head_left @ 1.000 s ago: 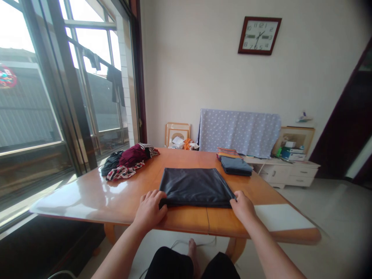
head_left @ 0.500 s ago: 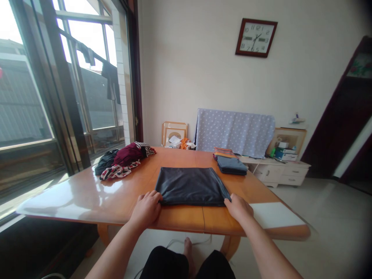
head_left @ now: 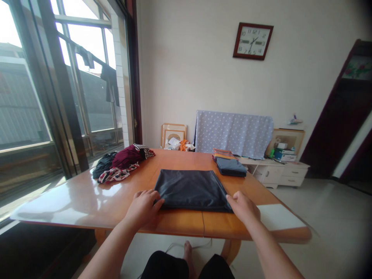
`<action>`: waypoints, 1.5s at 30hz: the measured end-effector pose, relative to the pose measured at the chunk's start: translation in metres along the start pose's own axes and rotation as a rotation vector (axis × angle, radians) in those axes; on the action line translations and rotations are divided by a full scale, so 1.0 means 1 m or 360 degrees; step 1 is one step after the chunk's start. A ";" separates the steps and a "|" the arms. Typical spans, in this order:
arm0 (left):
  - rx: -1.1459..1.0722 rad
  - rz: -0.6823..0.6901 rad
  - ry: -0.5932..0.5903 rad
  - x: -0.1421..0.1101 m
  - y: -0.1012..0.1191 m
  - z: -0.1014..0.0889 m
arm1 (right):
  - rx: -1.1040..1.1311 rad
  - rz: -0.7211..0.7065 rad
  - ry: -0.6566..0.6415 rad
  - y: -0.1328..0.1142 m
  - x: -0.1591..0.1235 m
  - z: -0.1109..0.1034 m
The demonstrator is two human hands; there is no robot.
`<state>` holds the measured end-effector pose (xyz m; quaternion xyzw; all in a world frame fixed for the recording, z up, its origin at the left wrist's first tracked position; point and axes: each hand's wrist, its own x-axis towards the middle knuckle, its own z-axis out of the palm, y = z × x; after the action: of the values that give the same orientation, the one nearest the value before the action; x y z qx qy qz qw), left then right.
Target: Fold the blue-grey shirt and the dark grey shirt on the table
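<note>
A dark grey garment (head_left: 190, 190), folded into a flat, roughly four-sided shape, lies on the wooden table (head_left: 180, 221) in front of me. At its near left corner my left hand (head_left: 144, 205) is closed on the edge, fingers on top and thumb by the front fold. My right hand (head_left: 244, 208) pinches the near right corner between thumb and bent fingers. Both corners are partly covered by my hands. The garment's exact kind cannot be made out in this fold.
A loose heap of clothes (head_left: 123, 162) lies at the far left. Folded dark clothes (head_left: 231, 166) and a striped folded piece (head_left: 225, 154) sit at the far right. A white sheet (head_left: 280, 217) lies near the right edge. Behind stands a white cabinet (head_left: 286, 174).
My right hand has shifted slightly outward to the right, with the near right corner of the garment. My left hand stays at the left corner. The view has tilted up a little.
</note>
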<state>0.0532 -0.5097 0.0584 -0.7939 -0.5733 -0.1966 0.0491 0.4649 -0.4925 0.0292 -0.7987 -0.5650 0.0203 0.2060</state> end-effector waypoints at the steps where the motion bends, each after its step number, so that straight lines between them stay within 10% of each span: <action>1: -0.0011 -0.0015 0.0043 0.006 0.002 -0.002 | 0.0062 -0.0048 0.0140 -0.005 0.000 -0.003; 5: -0.0111 -0.0022 0.0089 0.037 0.012 0.007 | 0.0279 -0.0474 0.0431 -0.044 -0.004 -0.007; 10: -0.0167 0.0006 -0.0085 0.058 0.021 0.047 | 0.0226 -0.0761 0.0140 -0.092 -0.007 0.020; 15: -0.0029 -0.0068 -0.0355 0.045 0.015 0.070 | -0.0084 -0.0620 -0.0434 -0.074 -0.004 0.050; 26: -0.0143 -0.0040 -0.0437 0.049 0.006 0.054 | -0.0206 -0.0312 -0.0435 -0.023 0.022 0.046; 33: -0.0192 -0.0122 -0.0182 0.104 0.003 0.053 | 0.0093 -0.0598 -0.0315 -0.088 0.049 0.035; 38: -0.0120 -0.0032 -0.0346 0.125 -0.002 0.083 | 0.0169 -0.0832 -0.0439 -0.145 0.057 0.057; 45: -0.0038 -0.0100 -0.0401 0.118 -0.007 0.102 | -0.0098 -0.0573 -0.0577 -0.097 0.081 0.084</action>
<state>0.1042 -0.3716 0.0070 -0.7944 -0.5972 -0.1035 -0.0389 0.3851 -0.3663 0.0025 -0.6745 -0.7261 0.1089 0.0771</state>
